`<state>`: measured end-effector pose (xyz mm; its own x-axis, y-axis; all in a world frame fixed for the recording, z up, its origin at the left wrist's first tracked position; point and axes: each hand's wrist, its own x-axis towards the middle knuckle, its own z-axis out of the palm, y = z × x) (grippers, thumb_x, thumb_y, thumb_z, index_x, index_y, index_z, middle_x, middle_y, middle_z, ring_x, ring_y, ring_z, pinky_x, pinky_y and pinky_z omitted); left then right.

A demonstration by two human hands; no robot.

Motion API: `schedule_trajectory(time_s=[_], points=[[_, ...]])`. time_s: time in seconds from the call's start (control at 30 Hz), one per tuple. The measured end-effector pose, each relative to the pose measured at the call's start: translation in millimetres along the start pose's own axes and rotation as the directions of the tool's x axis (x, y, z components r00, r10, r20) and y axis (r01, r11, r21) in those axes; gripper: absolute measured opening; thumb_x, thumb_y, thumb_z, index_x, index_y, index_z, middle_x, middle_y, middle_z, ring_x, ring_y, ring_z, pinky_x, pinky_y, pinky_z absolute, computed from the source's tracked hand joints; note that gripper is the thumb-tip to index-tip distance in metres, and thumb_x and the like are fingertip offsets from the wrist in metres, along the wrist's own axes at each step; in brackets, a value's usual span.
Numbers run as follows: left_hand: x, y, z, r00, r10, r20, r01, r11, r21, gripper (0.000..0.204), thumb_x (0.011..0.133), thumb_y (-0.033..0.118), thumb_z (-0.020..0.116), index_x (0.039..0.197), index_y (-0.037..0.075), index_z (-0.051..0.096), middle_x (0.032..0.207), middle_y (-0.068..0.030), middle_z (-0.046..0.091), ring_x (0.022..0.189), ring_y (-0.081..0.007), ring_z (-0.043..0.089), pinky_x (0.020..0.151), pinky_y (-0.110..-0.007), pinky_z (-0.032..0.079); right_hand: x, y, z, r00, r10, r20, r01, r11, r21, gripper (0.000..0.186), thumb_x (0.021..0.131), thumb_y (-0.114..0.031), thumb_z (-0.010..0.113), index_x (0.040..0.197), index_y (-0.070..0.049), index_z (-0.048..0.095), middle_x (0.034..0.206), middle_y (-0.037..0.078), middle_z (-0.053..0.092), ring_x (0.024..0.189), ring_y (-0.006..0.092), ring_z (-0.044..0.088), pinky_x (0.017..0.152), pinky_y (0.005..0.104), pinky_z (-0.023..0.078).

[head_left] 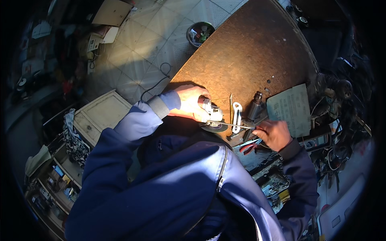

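Observation:
My left hand (pixel 188 103) is wrapped round an angle grinder (pixel 213 112) at the near edge of the brown tabletop. The grinder's dark disc (pixel 215 128) shows below its pale metal head. In my right hand (pixel 276 135), closed, is a screwdriver (pixel 238 126), its thin shaft pointing left and its tip at the grinder's head by the disc. My fingers hide its handle. A white flat tool with a hole at one end (pixel 237 114) lies just beyond the shaft, beside a dark cylindrical tool (pixel 255 107). Red-handled pliers (pixel 247 148) lie near my right hand.
A pale flat board (pixel 289 110) lies right of the tools, with a meter (pixel 316 142) and tangled cables nearby. Beyond the table's left edge stands a bin (pixel 200 33) on the tiled floor. A pale cabinet (pixel 100 114) is at the left, and a black cord (pixel 155 85) hangs nearby.

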<state>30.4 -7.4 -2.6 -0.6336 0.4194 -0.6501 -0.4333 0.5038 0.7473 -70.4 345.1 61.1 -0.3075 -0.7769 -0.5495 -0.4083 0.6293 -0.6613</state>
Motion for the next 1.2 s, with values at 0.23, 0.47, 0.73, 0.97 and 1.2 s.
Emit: schedule_trajectory(time_s=[0.23, 0.47, 0.73, 0.97, 1.2], points=[[-0.8, -1.8, 1.4, 1.0, -0.006, 0.005, 0.006, 0.999, -0.035, 0.068, 0.06, 0.027, 0.089, 0.117, -0.002, 0.066, 0.104, -0.0176, 0.072, 0.098, -0.0279, 0.071, 0.086, -0.036, 0.055, 4.1, -11.3, -5.2, 0.992, -0.068, -0.107, 0.063, 0.997, -0.05, 0.036, 0.086, -0.031, 0.081, 0.079, 0.0, 0.065, 0.07, 0.013, 0.064, 0.066, 0.0322, 0.065, 0.06, 0.0405, 0.049], [2.4, -9.0, 3.4, 0.999, 0.048, -0.011, -0.048, 0.999, 0.003, 0.068, 0.06, 0.026, 0.089, 0.118, -0.003, 0.066, 0.105, -0.0174, 0.072, 0.099, -0.0276, 0.071, 0.087, -0.036, 0.056, 4.3, 1.6, 5.2, 0.993, 0.08, 0.092, -0.094, 0.982, 0.166, 0.046, 0.091, -0.043, 0.074, 0.074, -0.001, 0.064, 0.067, 0.017, 0.06, 0.068, 0.0324, 0.065, 0.063, 0.0452, 0.049], [1.6, -13.8, 6.2, 0.999, 0.039, -0.018, -0.04, 0.997, -0.059, 0.067, 0.061, 0.026, 0.089, 0.117, -0.003, 0.066, 0.105, -0.0174, 0.072, 0.101, -0.0283, 0.071, 0.088, -0.037, 0.056, 2.4, -9.8, 7.0, 0.9, -0.358, -0.249, 0.234, 0.878, -0.418, 0.042, 0.097, -0.037, 0.071, 0.084, 0.002, 0.063, 0.07, 0.013, 0.061, 0.057, 0.0283, 0.053, 0.059, 0.0375, 0.046], [1.5, -1.3, 0.7, 0.999, 0.029, 0.015, -0.03, 0.997, 0.076, 0.069, 0.061, 0.028, 0.09, 0.118, -0.002, 0.066, 0.103, -0.0184, 0.072, 0.098, -0.0311, 0.072, 0.086, -0.038, 0.056, 9.6, 7.5, 2.0, 0.894, 0.126, 0.429, -0.327, 0.84, 0.434, 0.038, 0.098, -0.036, 0.07, 0.089, 0.001, 0.068, 0.067, 0.01, 0.06, 0.065, 0.0134, 0.06, 0.061, 0.0355, 0.047], [4.2, -6.6, 5.4, 1.0, 0.007, 0.001, -0.007, 1.0, -0.017, 0.068, 0.062, 0.027, 0.09, 0.118, -0.003, 0.066, 0.104, -0.018, 0.072, 0.098, -0.0304, 0.072, 0.086, -0.037, 0.056, -4.8, -21.1, 3.7, 0.976, -0.153, -0.153, 0.13, 0.98, -0.151, 0.033, 0.09, -0.028, 0.076, 0.08, -0.002, 0.059, 0.072, 0.014, 0.06, 0.063, 0.0371, 0.061, 0.056, 0.0428, 0.048]])
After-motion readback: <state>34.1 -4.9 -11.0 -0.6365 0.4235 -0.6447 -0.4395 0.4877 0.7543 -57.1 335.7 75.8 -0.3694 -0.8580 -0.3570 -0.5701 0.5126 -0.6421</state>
